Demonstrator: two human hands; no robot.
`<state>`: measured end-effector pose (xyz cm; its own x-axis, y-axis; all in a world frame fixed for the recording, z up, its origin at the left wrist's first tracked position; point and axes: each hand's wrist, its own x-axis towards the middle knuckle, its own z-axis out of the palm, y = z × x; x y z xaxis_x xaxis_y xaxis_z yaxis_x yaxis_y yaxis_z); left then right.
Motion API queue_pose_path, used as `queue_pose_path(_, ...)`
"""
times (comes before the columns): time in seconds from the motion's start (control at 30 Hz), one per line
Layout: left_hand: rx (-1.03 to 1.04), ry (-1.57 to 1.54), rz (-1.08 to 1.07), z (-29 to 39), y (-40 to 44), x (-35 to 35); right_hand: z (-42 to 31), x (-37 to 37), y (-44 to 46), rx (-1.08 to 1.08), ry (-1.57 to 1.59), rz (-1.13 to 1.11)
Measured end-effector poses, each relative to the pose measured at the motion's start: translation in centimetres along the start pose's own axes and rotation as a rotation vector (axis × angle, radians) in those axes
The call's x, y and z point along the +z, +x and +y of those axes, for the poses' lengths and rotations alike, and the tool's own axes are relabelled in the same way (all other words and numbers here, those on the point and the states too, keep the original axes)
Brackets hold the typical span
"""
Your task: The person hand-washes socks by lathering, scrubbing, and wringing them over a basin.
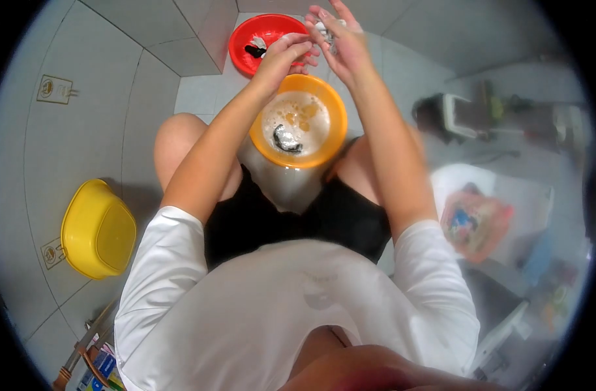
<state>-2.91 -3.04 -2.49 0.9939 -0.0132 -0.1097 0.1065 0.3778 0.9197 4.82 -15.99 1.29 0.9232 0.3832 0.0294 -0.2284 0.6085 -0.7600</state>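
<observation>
My left hand (289, 58) is over the gap between the red basin and the orange basin, palm turned inward, its fingers apart and nothing visible in them. Beside it on the right, my right hand (339, 40) holds a small grey-white cloth (328, 36) against the palm. Below both hands stands the orange basin (339, 124), filled with foamy water, where a dark and white cloth item (287, 139) floats near the front. The red basin (240, 40) behind it contains small black and white items (255, 47).
A yellow basin (99, 229) hangs on the left wall. At the right are a blurred pinkish bag (477, 225) and a white-framed object (456, 116). Bottles or packets (102, 368) stand at the lower left. My knees flank the orange basin.
</observation>
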Motion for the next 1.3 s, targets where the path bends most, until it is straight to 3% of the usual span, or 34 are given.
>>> queue_pose_path(0.3,0.129,0.112,-0.085,-0.3,-0.3,0.6,-0.5,-0.4,-0.5,0.235,0.142,-0.131)
queue_pose_path(0.53,0.089,0.075,-0.178,-0.2,-0.2,0.2,0.5,1.2,-0.6,0.200,-0.008,0.013)
queue_pose_path(0.63,0.097,0.043,-0.147,-0.5,-0.5,0.3,0.7,0.7,-0.7,0.201,-0.068,-0.016)
queue_pose_path(0.73,0.106,0.089,-0.144,-0.9,0.2,-0.2,1.7,-0.6,-0.2,0.154,0.013,-0.194)
queue_pose_path(0.8,0.123,0.151,-0.084,-1.6,0.5,-0.4,2.7,-0.6,0.3,-0.005,-0.171,-0.094)
queue_pose_path(0.93,0.277,0.019,0.021,-1.4,0.5,0.8,1.6,-0.1,-0.4,0.029,-0.202,-0.179)
queue_pose_path(1.03,0.104,0.075,0.101,-0.8,0.7,-0.1,1.5,-0.2,-0.2,-0.072,-0.286,-0.294)
queue_pose_path(1.13,0.038,-0.050,0.129,-0.2,0.6,-0.3,1.1,-0.1,-0.6,-0.145,-0.530,-0.308)
queue_pose_path(1.2,0.126,-0.034,0.150,-0.7,1.4,-1.1,0.2,-0.6,-0.9,-0.228,-0.665,-0.315)
queue_pose_path(1.23,0.148,0.001,0.167,-0.9,1.5,-1.6,-0.2,-1.2,-0.7,-0.318,-0.896,-0.364)
queue_pose_path(1.3,0.228,0.043,0.144,-2.1,1.8,-3.2,0.0,-4.3,-0.5,-0.249,-1.031,-0.336)
